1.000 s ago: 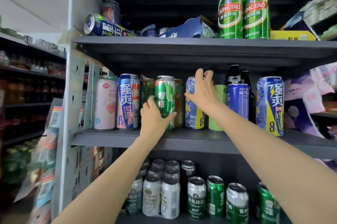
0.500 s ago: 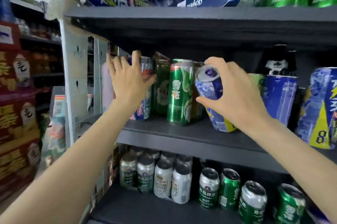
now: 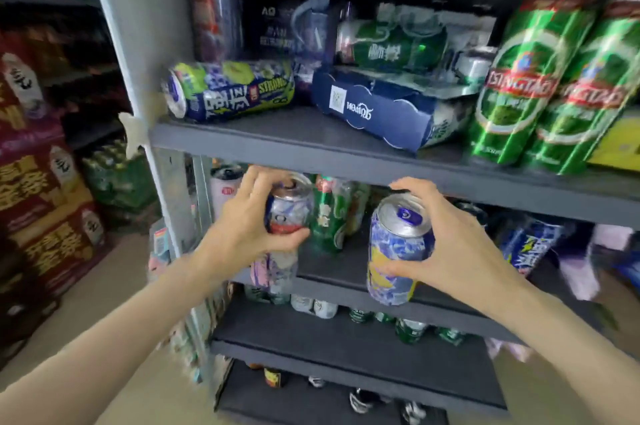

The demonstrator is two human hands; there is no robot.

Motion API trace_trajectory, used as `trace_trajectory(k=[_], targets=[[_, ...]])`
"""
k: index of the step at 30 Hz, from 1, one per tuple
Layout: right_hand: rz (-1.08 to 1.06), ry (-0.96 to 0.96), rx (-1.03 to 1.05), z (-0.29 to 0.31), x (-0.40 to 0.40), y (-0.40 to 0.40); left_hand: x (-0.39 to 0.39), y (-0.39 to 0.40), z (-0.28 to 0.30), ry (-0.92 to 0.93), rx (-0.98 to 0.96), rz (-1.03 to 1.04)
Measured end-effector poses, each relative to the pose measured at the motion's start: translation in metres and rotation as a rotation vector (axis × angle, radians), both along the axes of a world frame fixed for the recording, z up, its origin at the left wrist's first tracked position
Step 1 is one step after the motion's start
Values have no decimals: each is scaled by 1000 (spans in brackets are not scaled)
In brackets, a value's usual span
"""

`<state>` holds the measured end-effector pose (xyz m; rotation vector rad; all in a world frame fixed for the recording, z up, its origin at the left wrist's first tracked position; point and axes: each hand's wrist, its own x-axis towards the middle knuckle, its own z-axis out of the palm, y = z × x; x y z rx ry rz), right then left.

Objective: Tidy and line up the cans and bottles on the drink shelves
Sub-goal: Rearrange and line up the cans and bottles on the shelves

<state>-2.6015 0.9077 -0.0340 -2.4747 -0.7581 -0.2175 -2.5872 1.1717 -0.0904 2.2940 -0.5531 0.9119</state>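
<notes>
setting: a shop aisle with a dark grey metal shelf unit; red printed cartons are stacked on the floor to the left.
top shelf: a blue and lime can lies on its side near the left post; just right of it a navy cardboard pack lies flat, and two tall green tsingtao cans stand at the right end, touching each other.
left hand: the left hand is wrapped round a blue and red can at the middle shelf's front edge, fingers over its rim, thumb under.
right hand: the right hand grips a blue and yellow can, tilted with its silver top toward the camera, in front of the middle shelf's edge.
middle shelf: a green can stands between the two held cans; a pink and white can stands behind the left hand; blue cans stand to the right, blurred.
lower shelves: rows of green and white cans, mostly hidden.
</notes>
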Motion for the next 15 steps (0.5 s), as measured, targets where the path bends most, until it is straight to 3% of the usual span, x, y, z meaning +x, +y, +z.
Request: trace_trajectory(k=[3,7,11,15], targets=[[-26,90,-15,64,-36,-10,-36,-5,31,195,142,-133],[-100,69,58,158,-76,-30,-75,-21,105,242,181,-263],[-243,-130,213,242,-96,-59,-84,-48,213,91,140,-334],[-315,-320,466,302,-86,-84,-72,-87,304,-101,-21,-283]])
